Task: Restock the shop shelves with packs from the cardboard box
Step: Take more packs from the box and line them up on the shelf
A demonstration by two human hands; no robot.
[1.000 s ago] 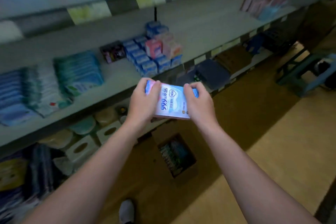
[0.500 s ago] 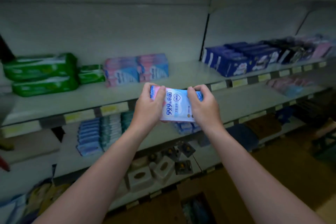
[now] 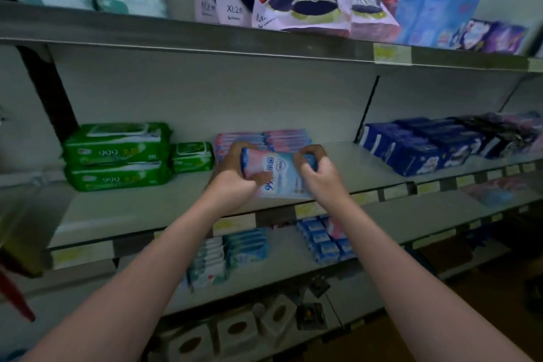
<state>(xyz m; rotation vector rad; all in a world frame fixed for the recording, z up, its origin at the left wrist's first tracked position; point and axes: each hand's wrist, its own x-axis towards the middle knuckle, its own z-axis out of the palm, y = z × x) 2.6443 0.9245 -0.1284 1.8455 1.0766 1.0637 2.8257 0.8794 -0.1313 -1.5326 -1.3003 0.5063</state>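
We are putting one pack (image 3: 283,178) on the shelf (image 3: 132,209). We hold it with both hands, up over the shelf, right in front of the pink and blue stack (image 3: 264,138) that looks just like it. Our left hand (image 3: 235,182) grips the left end, with the thumb on the front and the fingers (image 3: 233,153) curled round the back. Our right hand (image 3: 321,175) grips the right end, with its fingers bent over the top edge. So both hands are closed tight on the pack, not open. The pack is tipped a bit. We think it does not touch the shelf yet, but that is hard to tell. The green packs (image 3: 117,156) sit well off to the left. Next, we think we need to push the pack back and lay it flat and straight, on the stack or beside it, then let go. We cannot see the box from here.
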